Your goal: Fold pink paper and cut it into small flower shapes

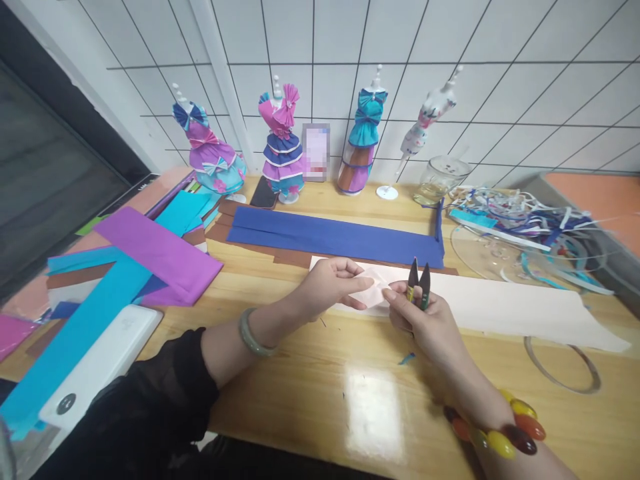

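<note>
A white wall of dark-lined tiles (340, 33) stands beyond the grip, behind a glossy pale wooden tabletop (300, 413). A long pale pink paper-like strip (510, 310) runs beneath the fingertips and out to the right; a navy-blue strip (330, 233) lies just beyond it. Left of the grip, a purple strip (160, 257) crosses over a turquoise one (95, 327).

Of four small dress forms beyond the hands, the ruffled left one (213, 157), the tiered second (283, 147) and the turquoise-topped third (369, 123) look fully dressed; the tilted floral-patterned white form (435, 110) carries no dress yet. To the far right sits a tangled heap of coloured trimmings (530, 207).

The left hand (333, 287) pinches a small pale pink piece (371, 295), held between the two hands above the strip. The right hand (425, 320) pinches its near-right edge while also holding dark-bladed snips (425, 287), blades apart. The piece seems partly shaped; whether its folding is complete cannot be told. Nearer the body lies a tiny blue scrap (407, 359).
</note>
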A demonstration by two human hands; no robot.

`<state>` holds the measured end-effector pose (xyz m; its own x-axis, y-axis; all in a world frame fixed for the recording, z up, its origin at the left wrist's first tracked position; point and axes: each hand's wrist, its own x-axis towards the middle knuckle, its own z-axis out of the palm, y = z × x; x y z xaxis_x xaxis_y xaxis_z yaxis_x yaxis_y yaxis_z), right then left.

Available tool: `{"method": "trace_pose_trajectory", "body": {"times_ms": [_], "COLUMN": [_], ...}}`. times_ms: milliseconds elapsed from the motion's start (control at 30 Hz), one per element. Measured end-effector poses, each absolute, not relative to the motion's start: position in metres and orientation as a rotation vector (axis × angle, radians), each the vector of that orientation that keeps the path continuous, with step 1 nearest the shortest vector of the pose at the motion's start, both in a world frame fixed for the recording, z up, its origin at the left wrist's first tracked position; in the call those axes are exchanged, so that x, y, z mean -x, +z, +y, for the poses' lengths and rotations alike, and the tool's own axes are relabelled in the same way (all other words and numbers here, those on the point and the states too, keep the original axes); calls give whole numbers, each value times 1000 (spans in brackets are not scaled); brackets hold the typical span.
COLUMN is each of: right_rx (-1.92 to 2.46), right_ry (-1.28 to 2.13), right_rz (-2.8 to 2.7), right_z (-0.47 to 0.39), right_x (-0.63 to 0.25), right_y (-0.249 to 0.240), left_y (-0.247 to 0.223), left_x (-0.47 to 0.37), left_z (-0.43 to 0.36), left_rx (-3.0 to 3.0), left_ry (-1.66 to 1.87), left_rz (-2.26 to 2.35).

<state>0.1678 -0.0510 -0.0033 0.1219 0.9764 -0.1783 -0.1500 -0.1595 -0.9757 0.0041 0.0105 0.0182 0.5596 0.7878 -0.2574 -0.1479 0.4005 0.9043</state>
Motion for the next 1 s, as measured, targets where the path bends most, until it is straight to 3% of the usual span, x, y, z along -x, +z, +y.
{"method": "trace_pose_trajectory", "body": {"times_ms": [233, 733, 867, 1000], "right_rx": [1292, 1080, 1122, 1229], "right_ry": [1281, 1719, 1704, 1484], "right_rz": [-905, -640, -664, -791], "right_z": [-49, -49, -49, -49], "right_x": [-167, -165, -165, -165], "right_y": [-3, 2, 3, 6], "left_y": [18, 9, 5, 10], "left_x": [-6, -6, -6, -6], "left_z": [10, 10, 11, 12], "left_rx": [-836, -1095, -1074, -965], "left_ry": [677, 738, 707, 757], "left_rz": [719, 539, 568, 601]}}
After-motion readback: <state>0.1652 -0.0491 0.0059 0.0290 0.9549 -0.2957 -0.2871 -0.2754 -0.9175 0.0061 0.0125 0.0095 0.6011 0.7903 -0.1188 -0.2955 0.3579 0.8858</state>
